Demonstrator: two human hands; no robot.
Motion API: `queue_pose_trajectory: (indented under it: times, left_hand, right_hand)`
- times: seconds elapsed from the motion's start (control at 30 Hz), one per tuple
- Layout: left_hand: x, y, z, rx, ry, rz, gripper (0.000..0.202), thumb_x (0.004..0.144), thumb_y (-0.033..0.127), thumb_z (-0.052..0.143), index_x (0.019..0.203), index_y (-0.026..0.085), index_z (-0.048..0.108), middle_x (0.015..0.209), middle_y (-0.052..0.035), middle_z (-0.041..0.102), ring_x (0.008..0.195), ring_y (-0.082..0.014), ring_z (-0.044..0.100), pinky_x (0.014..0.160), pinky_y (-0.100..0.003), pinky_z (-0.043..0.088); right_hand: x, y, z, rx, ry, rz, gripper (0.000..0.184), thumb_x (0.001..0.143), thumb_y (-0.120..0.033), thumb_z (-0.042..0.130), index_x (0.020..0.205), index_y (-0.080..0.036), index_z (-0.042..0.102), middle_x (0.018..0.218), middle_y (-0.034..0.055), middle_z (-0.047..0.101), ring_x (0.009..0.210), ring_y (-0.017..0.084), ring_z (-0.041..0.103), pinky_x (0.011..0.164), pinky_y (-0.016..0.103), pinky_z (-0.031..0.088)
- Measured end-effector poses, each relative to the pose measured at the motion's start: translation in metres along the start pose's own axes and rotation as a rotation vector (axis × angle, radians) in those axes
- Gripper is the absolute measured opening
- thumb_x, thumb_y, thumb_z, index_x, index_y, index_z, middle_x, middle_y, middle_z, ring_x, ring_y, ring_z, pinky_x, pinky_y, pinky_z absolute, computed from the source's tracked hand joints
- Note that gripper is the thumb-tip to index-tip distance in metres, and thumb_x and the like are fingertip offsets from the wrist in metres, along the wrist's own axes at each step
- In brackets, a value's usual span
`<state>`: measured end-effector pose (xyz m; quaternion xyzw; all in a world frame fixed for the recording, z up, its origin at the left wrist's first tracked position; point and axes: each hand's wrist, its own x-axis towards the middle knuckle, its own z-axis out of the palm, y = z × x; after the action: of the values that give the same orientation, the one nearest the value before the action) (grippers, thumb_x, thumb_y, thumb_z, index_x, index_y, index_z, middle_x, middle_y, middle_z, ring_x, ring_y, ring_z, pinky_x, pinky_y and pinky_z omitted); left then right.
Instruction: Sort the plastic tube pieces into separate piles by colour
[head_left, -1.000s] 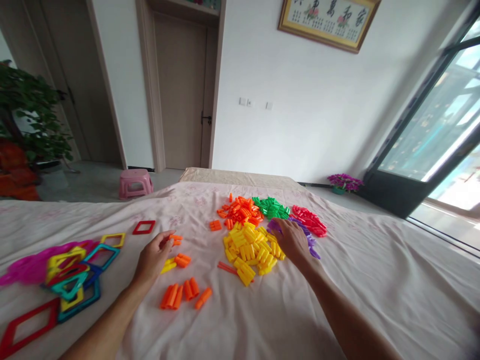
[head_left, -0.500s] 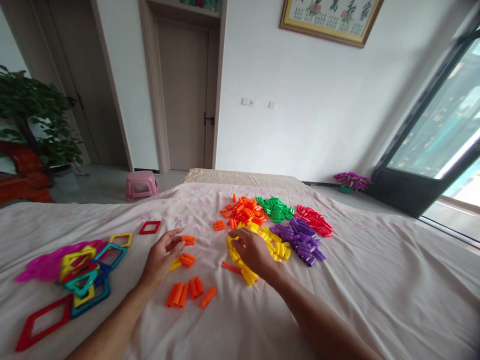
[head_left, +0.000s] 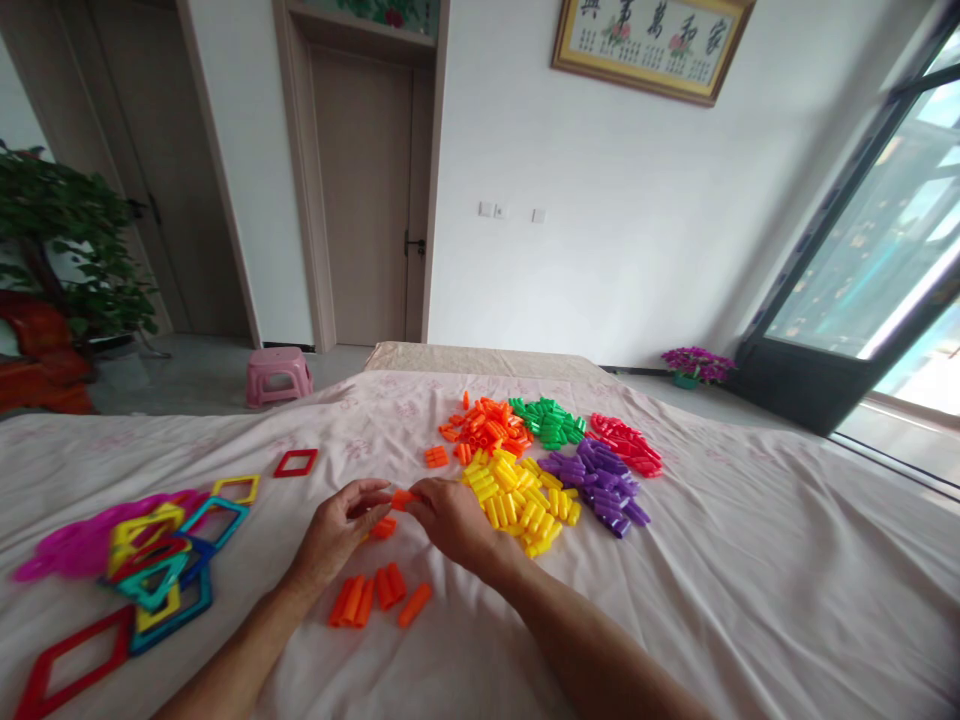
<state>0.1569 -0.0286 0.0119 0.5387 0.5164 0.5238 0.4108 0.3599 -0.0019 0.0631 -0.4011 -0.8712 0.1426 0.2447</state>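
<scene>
My left hand and my right hand meet above the cloth, with an orange plastic tube block pinched between their fingertips. Just below the left fingers lies another orange block, partly covered, with a sliver of yellow beside it. Nearer to me several orange blocks lie in small joined groups, and a single orange block lies slightly apart. A heap of yellow blocks sits right beside my right hand. Beyond it spreads an orange heap.
Green, purple and red block heaps stand at the right. Coloured frame tiles overlap a magenta piece at the left, near a small red square frame. The cloth is wrinkled.
My right hand has moved left from the yellow heap to the orange block at my left fingers. My left hand has shifted slightly right. The camera view has tilted a little.
</scene>
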Motion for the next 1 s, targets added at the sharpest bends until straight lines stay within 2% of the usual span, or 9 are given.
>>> queue_pose_trajectory:
  times: [0.17,0.23,0.33,0.4,0.5,0.6,0.73,0.83,1.0]
  left_hand:
    - [0.005,-0.006,-0.005,0.128,0.071,0.045,0.047,0.073,0.05,0.071,0.106,0.017,0.068,0.106,-0.0103,0.073,0.097,-0.0233,0.069,0.086,-0.034,0.054]
    - [0.005,-0.005,-0.007,0.177,0.052,0.025,0.047,0.071,0.05,0.072,0.105,0.017,0.07,0.107,-0.0106,0.073,0.094,-0.0234,0.068,0.082,-0.034,0.055]
    - [0.005,-0.005,-0.008,0.243,-0.046,0.0,0.05,0.065,0.043,0.077,0.109,0.018,0.071,0.112,-0.0113,0.071,0.098,-0.0256,0.067,0.084,-0.036,0.055]
    - [0.005,-0.007,-0.009,0.297,-0.123,0.045,0.048,0.062,0.034,0.077,0.107,0.021,0.072,0.113,-0.0103,0.07,0.104,-0.0267,0.065,0.091,-0.038,0.052]
    - [0.005,-0.011,-0.01,0.362,-0.164,0.121,0.042,0.063,0.026,0.074,0.104,0.022,0.073,0.111,-0.0088,0.07,0.106,-0.0264,0.064,0.097,-0.039,0.049]
    - [0.003,-0.011,-0.009,0.332,-0.129,0.094,0.041,0.066,0.026,0.07,0.107,0.02,0.071,0.105,-0.0083,0.071,0.099,-0.0246,0.066,0.092,-0.037,0.051]
    - [0.001,-0.007,-0.008,0.264,-0.11,0.039,0.042,0.072,0.031,0.067,0.113,0.02,0.066,0.092,-0.0049,0.073,0.086,-0.0218,0.069,0.079,-0.032,0.053]
    - [0.0,-0.005,-0.008,0.217,-0.124,0.043,0.047,0.074,0.034,0.068,0.119,0.021,0.062,0.096,-0.0047,0.075,0.089,-0.0217,0.07,0.08,-0.031,0.052]
    - [0.0,-0.002,-0.006,0.185,-0.159,0.045,0.052,0.074,0.034,0.071,0.123,0.02,0.06,0.093,-0.0041,0.075,0.087,-0.0215,0.07,0.082,-0.032,0.052]
  right_hand:
    - [0.026,0.032,-0.039,-0.09,0.172,0.165,0.025,0.096,-0.035,0.052,0.088,-0.019,0.069,0.084,0.0044,0.072,0.078,0.016,0.065,0.067,0.023,0.04]
    - [0.039,0.048,-0.056,-0.08,0.29,0.27,0.023,0.094,-0.03,0.053,0.105,-0.018,0.069,0.098,0.0073,0.074,0.09,0.019,0.067,0.075,0.025,0.044]
    - [0.048,0.061,-0.067,-0.024,0.425,0.359,0.037,0.092,-0.023,0.053,0.127,-0.016,0.061,0.114,0.0106,0.071,0.102,0.02,0.066,0.085,0.029,0.047]
    - [0.045,0.059,-0.061,0.022,0.407,0.314,0.034,0.092,-0.021,0.051,0.124,-0.017,0.064,0.113,0.0085,0.072,0.1,0.019,0.067,0.086,0.028,0.048]
    - [0.031,0.043,-0.038,0.085,0.26,0.166,0.027,0.091,-0.019,0.052,0.109,-0.022,0.071,0.105,0.0037,0.074,0.096,0.018,0.068,0.085,0.026,0.049]
    - [0.017,0.022,-0.013,0.083,0.114,0.053,0.026,0.091,-0.019,0.052,0.106,-0.024,0.073,0.104,0.0027,0.074,0.097,0.017,0.068,0.086,0.025,0.048]
    - [0.008,0.003,0.007,0.035,-0.022,0.005,0.026,0.091,-0.027,0.056,0.112,-0.023,0.07,0.107,0.0048,0.072,0.092,0.017,0.068,0.082,0.025,0.048]
    - [0.005,-0.002,0.015,0.043,-0.071,-0.012,0.028,0.089,-0.03,0.061,0.115,-0.024,0.068,0.104,0.0043,0.072,0.087,0.017,0.067,0.076,0.024,0.047]
    - [0.005,-0.002,0.021,0.067,-0.076,-0.041,0.017,0.09,-0.026,0.06,0.103,-0.022,0.07,0.096,0.0029,0.071,0.085,0.015,0.066,0.076,0.022,0.045]
